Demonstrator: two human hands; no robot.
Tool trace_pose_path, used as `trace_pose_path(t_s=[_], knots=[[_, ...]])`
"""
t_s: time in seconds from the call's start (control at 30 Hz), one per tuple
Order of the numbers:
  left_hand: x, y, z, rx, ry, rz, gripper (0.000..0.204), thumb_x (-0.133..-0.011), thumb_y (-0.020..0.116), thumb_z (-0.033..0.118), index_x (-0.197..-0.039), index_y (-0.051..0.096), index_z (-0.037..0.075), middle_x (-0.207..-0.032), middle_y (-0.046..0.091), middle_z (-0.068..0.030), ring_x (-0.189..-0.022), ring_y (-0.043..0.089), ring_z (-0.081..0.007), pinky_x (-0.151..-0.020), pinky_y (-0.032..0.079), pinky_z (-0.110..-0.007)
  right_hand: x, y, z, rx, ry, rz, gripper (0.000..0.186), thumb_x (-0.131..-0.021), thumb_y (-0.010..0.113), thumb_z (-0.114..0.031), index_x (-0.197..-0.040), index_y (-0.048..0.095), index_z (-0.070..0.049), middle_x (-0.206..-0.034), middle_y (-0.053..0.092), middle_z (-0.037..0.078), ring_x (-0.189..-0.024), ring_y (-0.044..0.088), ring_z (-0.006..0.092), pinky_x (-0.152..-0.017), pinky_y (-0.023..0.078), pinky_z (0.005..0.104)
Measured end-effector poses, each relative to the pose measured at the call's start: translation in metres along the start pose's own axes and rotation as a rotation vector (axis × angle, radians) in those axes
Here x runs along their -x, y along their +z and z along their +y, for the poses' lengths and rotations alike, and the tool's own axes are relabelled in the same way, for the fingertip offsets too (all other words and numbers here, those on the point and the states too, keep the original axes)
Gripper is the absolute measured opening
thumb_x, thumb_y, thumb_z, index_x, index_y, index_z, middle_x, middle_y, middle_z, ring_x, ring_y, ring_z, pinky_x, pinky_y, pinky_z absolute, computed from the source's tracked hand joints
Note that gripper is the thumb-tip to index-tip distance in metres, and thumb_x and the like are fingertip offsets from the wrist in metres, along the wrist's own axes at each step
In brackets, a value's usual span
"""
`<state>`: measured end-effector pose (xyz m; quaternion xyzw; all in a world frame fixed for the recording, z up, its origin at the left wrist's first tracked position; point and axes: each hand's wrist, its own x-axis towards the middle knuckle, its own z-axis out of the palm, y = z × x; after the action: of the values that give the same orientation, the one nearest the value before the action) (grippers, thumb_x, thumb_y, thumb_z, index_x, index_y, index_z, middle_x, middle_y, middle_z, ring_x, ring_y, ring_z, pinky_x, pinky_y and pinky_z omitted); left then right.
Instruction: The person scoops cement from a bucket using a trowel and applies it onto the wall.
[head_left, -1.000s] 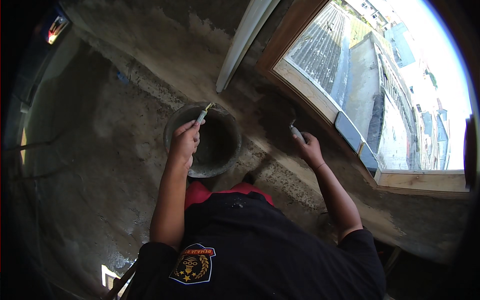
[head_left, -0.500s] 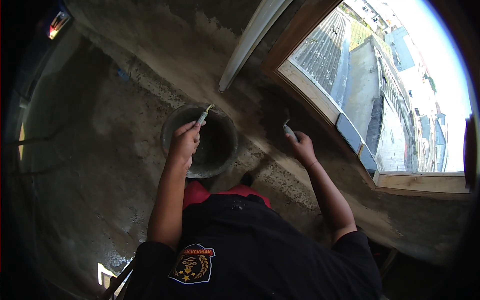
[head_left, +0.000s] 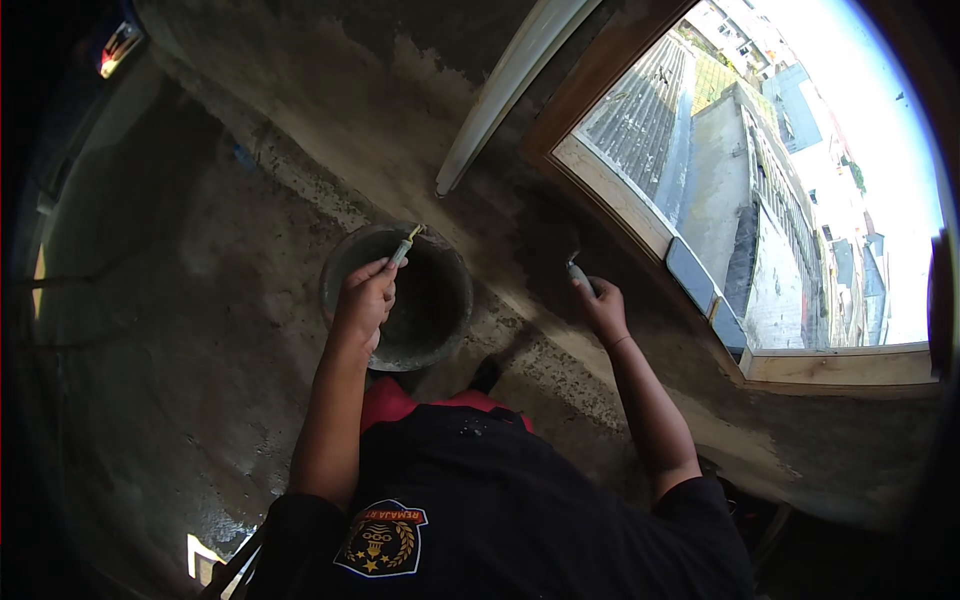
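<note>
My left hand (head_left: 366, 300) is closed round the pale handle of a slim hand tool (head_left: 404, 247) with a thin, bent yellowish neck. It is held above the left side of a round, dark grey bucket (head_left: 340, 250); the tool's tip overlaps the far rim, and I cannot tell whether they touch. Off to the right, my right hand (head_left: 603, 311) grips the grey handle of a trowel (head_left: 580, 279). The trowel's curved metal neck points at a dark, damp-looking patch of wall (head_left: 545, 235). Its blade is barely visible against that surface.
A wooden window frame (head_left: 612, 195) rises at the right, with a phone-like flat slab (head_left: 690, 272) on its sill. A white pipe (head_left: 500, 95) runs along the wall beyond the bucket. Rough concrete floor (head_left: 190, 330) spreads to the left.
The view has shifted slightly, so the bucket sits a little lower in the picture. Both hands keep their grips, and the right hand with the trowel appears slightly lower.
</note>
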<state>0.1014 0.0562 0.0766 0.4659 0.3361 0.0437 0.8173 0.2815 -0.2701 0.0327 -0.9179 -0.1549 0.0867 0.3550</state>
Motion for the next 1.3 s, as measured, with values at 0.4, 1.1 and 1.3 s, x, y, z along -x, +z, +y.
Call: trace_pose_path(t_s=[0.4,1.1,1.3], knots=[[0.011,0.001,0.002,0.012,0.000,-0.009,0.020,-0.092,0.047,0.014,-0.100,0.062,0.004,-0.055,0.033,0.0094,-0.042,0.023,0.0004,-0.038,0.015,-0.019,0.011,-0.005,0.003,-0.140,0.153,-0.128,0.034,-0.081,0.066,-0.029,-0.094,0.066,0.003,-0.060,0.056,0.003,-0.054,0.053,0.0084,-0.051,0.043,0.0256],[0.017,-0.012,-0.016,-0.022,-0.015,-0.015,0.021,-0.092,0.047,0.016,-0.103,0.061,0.005,-0.056,0.032,0.0092,-0.042,0.022,-0.0002,-0.040,0.014,-0.019,0.042,-0.007,-0.014,-0.345,0.336,-0.035,0.034,-0.083,0.065,-0.030,-0.099,0.067,0.001,-0.060,0.056,0.000,-0.046,0.049,0.0052,-0.042,0.039,0.0228],[0.018,-0.003,-0.014,-0.038,-0.024,-0.035,0.021,-0.091,0.048,0.016,-0.103,0.061,0.004,-0.056,0.032,0.0090,-0.042,0.022,-0.0005,-0.040,0.014,-0.019,-0.001,-0.001,0.009,-0.137,0.061,0.036,0.036,-0.082,0.065,-0.030,-0.097,0.066,0.003,-0.065,0.061,0.002,-0.053,0.055,0.0088,-0.051,0.044,0.0256]])
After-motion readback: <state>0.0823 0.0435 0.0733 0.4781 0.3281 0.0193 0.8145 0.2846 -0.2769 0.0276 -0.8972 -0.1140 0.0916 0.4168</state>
